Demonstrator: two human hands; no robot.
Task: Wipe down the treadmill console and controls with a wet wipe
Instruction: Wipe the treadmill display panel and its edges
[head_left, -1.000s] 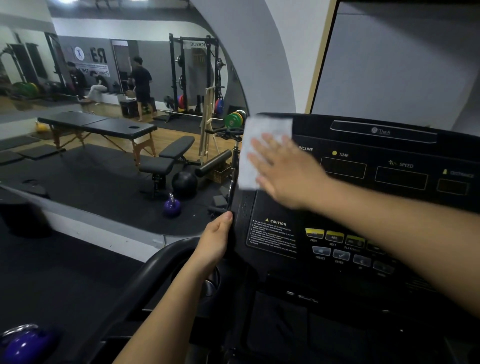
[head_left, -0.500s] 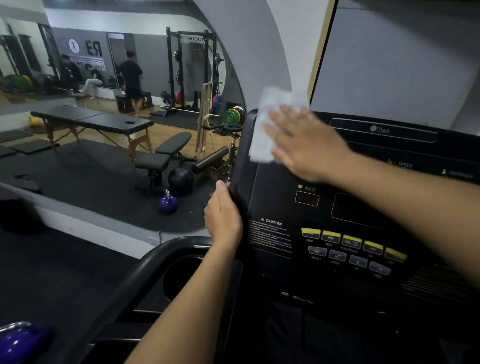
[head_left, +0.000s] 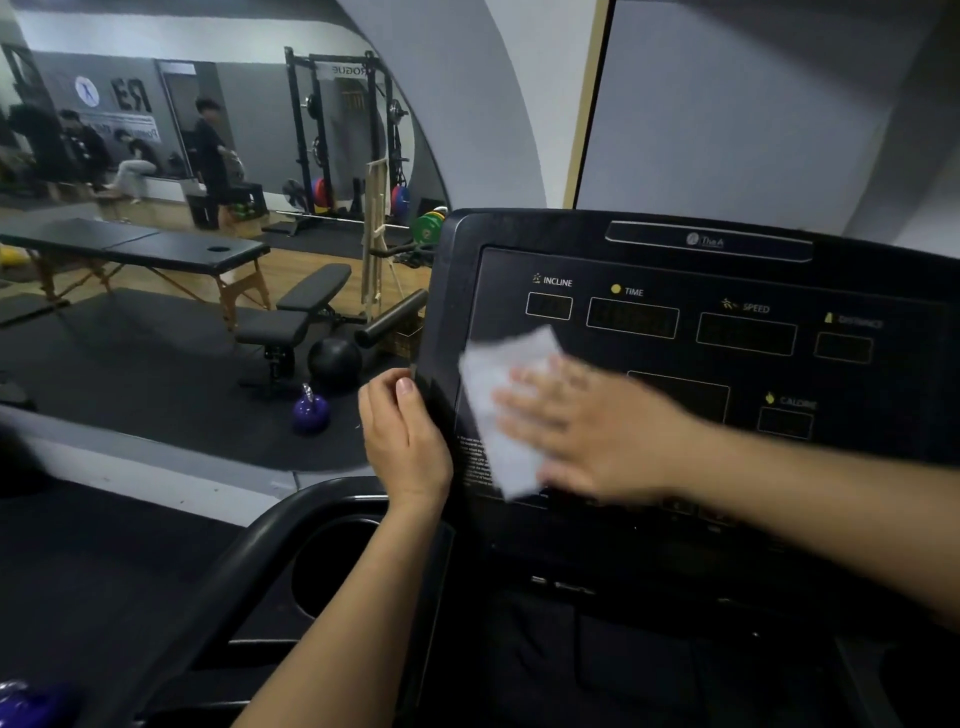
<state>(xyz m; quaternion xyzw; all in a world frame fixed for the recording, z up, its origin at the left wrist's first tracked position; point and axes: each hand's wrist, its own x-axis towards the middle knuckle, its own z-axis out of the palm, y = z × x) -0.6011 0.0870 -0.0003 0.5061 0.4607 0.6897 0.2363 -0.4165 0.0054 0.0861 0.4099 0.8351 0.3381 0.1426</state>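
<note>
Kettlebell (head_left: 310, 413) sits on the floor at 9 o'clock of the left hand (head_left: 405, 441), whose fingers curl round the console (head_left: 649, 358) edge. The wipe (head_left: 498, 415) lies at the console's 8 o'clock, pressed under the flat, blurred right hand (head_left: 597, 431).

Treadmill console (head_left: 675, 358) sits right of centre. Wet wipe (head_left: 493, 395) lies flat on its lower-left face, under the right hand (head_left: 608, 441). Left hand (head_left: 405, 441) grips the console's left edge, just beside the wipe. Cup holder (head_left: 322, 571) is below that hand. On the floor to the left is a kettlebell (head_left: 310, 413), with a medicine ball (head_left: 335, 361) behind it and a weight bench (head_left: 291, 325) beside the ball. Massage table (head_left: 156, 248) is further left, power rack (head_left: 343, 140) at the back.
</note>
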